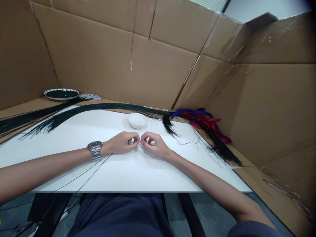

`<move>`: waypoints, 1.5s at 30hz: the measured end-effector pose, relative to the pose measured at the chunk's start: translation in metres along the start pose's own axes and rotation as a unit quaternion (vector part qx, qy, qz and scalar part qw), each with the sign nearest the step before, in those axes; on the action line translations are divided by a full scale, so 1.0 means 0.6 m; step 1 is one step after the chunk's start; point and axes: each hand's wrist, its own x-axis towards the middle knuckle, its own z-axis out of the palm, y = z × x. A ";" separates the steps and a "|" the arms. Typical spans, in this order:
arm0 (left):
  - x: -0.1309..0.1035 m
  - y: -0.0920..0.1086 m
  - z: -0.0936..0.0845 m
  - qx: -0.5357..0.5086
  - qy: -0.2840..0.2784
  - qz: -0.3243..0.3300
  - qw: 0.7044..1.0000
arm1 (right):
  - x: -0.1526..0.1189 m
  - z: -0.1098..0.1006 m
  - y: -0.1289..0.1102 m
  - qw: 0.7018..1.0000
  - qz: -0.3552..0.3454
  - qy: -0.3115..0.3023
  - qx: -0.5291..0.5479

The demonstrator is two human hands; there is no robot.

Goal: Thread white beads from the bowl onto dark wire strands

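Note:
Over the white tabletop, my left hand [123,142] and my right hand [156,144] meet almost fingertip to fingertip, both closed in a pinch. A short bit of thin dark cord [140,142] shows between the fingertips; whatever else they pinch is too small to make out. Two dark strands of cord [98,166] run from under my left wrist down over the table's front edge. Something whitish shows in the loop of my left fingers, too small to name. Just beyond my hands stands a small white dish [137,121], its contents unclear.
A long bundle of dark cords [111,106] arcs across the table's back. Purple and red ribbons [207,121] tie another bundle at right. Back left are a plate [61,94] of dark green pieces and white beaded ends [91,96]. Cardboard walls [98,59] surround the table [148,177].

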 end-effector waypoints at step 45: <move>0.001 0.001 -0.002 -0.010 0.008 -0.013 1.000 | 0.005 -0.012 0.006 0.996 0.065 -0.021 0.059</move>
